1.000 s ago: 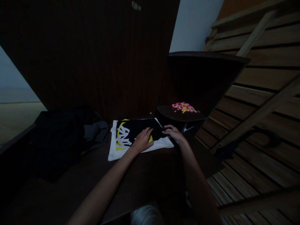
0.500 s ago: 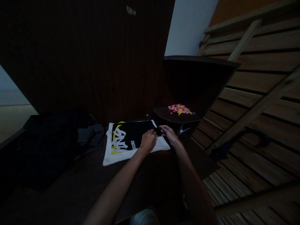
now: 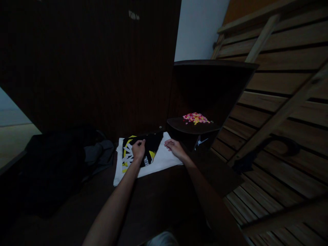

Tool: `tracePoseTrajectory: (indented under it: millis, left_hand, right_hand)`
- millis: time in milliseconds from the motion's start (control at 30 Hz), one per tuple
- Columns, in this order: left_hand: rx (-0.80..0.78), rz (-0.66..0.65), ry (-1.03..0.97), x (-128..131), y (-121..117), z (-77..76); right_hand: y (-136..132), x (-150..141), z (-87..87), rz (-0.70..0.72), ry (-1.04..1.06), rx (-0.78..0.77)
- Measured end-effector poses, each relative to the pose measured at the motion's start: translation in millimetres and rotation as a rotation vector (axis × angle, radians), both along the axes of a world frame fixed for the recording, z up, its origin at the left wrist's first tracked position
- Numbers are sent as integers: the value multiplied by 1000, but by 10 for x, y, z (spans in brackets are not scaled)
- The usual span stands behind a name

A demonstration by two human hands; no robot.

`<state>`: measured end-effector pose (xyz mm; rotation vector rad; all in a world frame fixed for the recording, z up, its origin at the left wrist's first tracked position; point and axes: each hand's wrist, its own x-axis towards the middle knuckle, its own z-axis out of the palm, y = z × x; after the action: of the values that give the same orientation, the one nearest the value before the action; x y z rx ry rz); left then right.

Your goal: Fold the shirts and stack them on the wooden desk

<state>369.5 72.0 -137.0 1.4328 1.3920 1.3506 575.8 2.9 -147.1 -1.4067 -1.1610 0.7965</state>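
Note:
A folded white garment (image 3: 156, 163) lies on a dark table. On top of it is a black garment (image 3: 151, 147) with a white and yellow print, partly drawn back to the left. My left hand (image 3: 138, 149) is closed, gripping the black garment near its middle. My right hand (image 3: 173, 148) rests with fingers spread on the white garment, just right of the black one.
A dark heap of clothes (image 3: 61, 160) lies at the left of the table. A small round shelf (image 3: 192, 125) at the right holds a pile of pink and yellow bits (image 3: 196, 118). Wooden slats (image 3: 276, 102) slope along the right side.
My left hand has closed on the black garment and pulled its right part leftward, uncovering more of the white one. My right hand has shifted left onto the white garment.

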Motion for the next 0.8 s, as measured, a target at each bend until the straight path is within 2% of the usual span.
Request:
tracePoseTrajectory:
  millis: [233,433,567,667,733,800]
  left_hand:
    - [-7,11,-94,14,74,-92]
    - [6,-27,-165,0,26,-46]
    - [29,-66,-174,37,-43,50]
    - [84,-124,-173,128,-136,148]
    - [161,-227,-137,206,-231,209]
    - [238,-388,-52,281,-342,246]
  right_hand:
    - [230,-33,-14,-55,-86,7]
    - [290,-245,-84,-44,-107,75]
    - [290,-383,-123,-64,113,53]
    - [223,-352,-21,-58,403,-25]
    - [132,-258,101,-36,565,-103]
    - [14,-134,226,12,646,-183]
